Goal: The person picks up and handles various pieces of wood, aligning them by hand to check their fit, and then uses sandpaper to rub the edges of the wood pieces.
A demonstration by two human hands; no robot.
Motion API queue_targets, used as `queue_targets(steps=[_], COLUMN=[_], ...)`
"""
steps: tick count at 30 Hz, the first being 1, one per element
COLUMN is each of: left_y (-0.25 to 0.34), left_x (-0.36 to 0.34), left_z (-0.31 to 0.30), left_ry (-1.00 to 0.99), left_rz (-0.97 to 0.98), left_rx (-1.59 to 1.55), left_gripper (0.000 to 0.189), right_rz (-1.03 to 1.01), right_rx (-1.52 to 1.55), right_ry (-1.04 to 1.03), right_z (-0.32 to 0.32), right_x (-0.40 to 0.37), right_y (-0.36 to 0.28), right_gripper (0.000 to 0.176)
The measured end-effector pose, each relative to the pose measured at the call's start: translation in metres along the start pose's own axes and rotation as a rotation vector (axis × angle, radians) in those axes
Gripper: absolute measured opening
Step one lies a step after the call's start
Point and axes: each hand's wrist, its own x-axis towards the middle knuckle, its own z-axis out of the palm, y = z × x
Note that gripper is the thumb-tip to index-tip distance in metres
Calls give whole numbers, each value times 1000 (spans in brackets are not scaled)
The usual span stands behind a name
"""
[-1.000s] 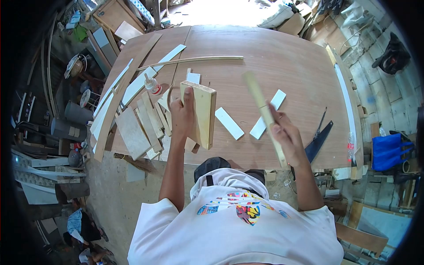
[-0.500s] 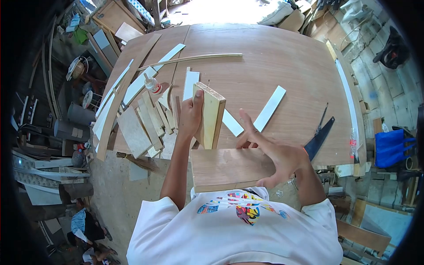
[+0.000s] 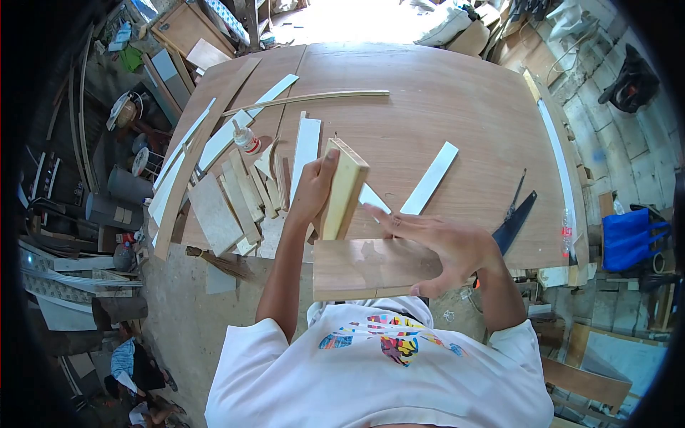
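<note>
My left hand (image 3: 314,189) grips an upright wooden piece (image 3: 343,191) by its upper left edge, thumb near the top. The lower end of that piece meets the back edge of a wider wooden board (image 3: 371,267), which lies flat in front of my shirt. My right hand (image 3: 449,250) holds the right end of this board, thumb at its front edge and fingers stretched over its back edge. A darker patch shows on the board's face.
White strips (image 3: 429,178) lie on the large table (image 3: 485,114). A glue bottle (image 3: 246,137) stands by wood offcuts (image 3: 217,214) at left. A handsaw (image 3: 515,221) rests at the right edge, near a clear bottle (image 3: 566,239). Two people are at lower left.
The upright piece has tilted to the right at its top. My right hand has shifted slightly, its fingers now lower and pointing more to the left over the board.
</note>
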Motion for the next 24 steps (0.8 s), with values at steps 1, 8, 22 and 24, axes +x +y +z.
queue_targets(steps=[1,8,22,24], left_y=[-6,-91,-27,-23], left_x=[0,11,1,-4], left_z=[1,13,41,47], left_ry=[2,-152,-69,-95], left_rz=[2,-408,-146,-82], left_rx=[0,-840,-818,-770], left_gripper=[67,59,74,85], right_rz=[-1,117,283,218], right_rx=[-2,512,433,53], right_ry=[-1,201,865,926], right_z=[2,21,53,50], right_x=[-1,-22,-34,-19], right_y=[0,31,45,37], right_gripper=[120,101,71,69])
